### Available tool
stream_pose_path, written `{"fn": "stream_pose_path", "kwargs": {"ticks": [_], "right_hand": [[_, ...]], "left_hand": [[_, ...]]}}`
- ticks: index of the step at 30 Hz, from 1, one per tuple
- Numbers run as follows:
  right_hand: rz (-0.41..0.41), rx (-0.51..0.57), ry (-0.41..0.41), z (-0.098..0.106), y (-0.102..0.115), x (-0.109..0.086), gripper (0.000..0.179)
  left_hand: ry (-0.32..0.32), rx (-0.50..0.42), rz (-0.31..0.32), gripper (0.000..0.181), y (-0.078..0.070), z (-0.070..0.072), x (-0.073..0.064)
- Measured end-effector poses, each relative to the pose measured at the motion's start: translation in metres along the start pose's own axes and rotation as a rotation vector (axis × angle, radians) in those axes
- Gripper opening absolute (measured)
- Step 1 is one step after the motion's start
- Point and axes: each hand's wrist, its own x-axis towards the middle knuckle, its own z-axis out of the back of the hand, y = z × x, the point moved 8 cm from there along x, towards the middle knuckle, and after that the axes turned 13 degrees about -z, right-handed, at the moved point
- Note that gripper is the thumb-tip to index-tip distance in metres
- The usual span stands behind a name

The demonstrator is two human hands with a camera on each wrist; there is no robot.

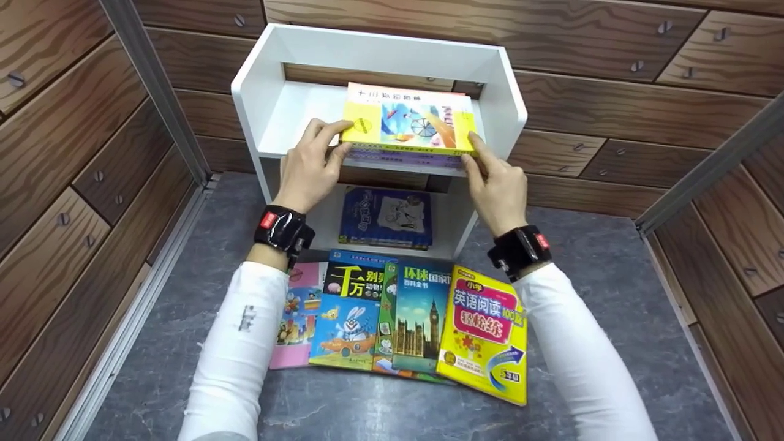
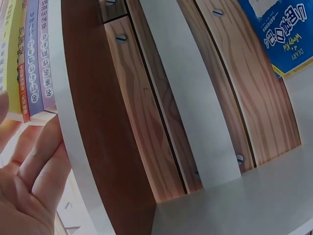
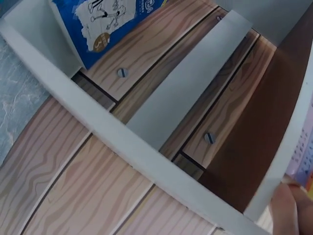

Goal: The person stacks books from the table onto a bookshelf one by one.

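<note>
A short stack of books lies flat on the top shelf of a small white bookcase (image 1: 245,104). Uppermost is a yellow-edged book (image 1: 410,119) with a colourful cover; purple spines (image 1: 404,160) show under it. My left hand (image 1: 309,165) holds the stack's left end, index finger on the cover and thumb at the spines. At the other end, my right hand (image 1: 499,187) grips the right front corner in the same way. The left wrist view shows yellow, orange and purple spines (image 2: 36,63) beside the fingers. Only part of the right hand (image 3: 286,208) enters the right wrist view.
Blue books (image 1: 386,214) lie stacked on the lower shelf. On the grey floor (image 1: 343,410) before the bookcase, several books overlap in a row: a pink one (image 1: 300,312), a rabbit-cover one (image 1: 346,318), a clock-tower one (image 1: 419,318) and a yellow one (image 1: 484,343). Wood-patterned walls (image 1: 600,110) surround them.
</note>
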Motion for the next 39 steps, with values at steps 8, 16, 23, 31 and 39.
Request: {"fn": "stream_pose_path", "kwargs": {"ticks": [8, 16, 23, 31, 39], "right_hand": [[-0.052, 0.005, -0.068, 0.003, 0.002, 0.003, 0.041], [-0.114, -0.003, -0.076, 0.001, 0.0, 0.004, 0.041], [-0.072, -0.051, -0.081, 0.0, 0.003, 0.003, 0.039], [-0.029, -0.103, -0.086, 0.002, 0.006, 0.001, 0.036], [-0.016, -0.102, -0.085, 0.0, 0.005, 0.002, 0.035]], "left_hand": [[-0.113, -0.035, 0.028, 0.036, 0.003, 0.004, 0.004], [-0.176, -0.064, 0.072, 0.034, 0.009, 0.005, 0.005], [-0.19, -0.067, 0.08, 0.035, 0.01, 0.006, 0.004], [-0.173, -0.056, 0.078, 0.033, 0.009, 0.006, 0.004], [-0.168, -0.069, 0.085, 0.032, 0.01, 0.005, 0.001]]}}
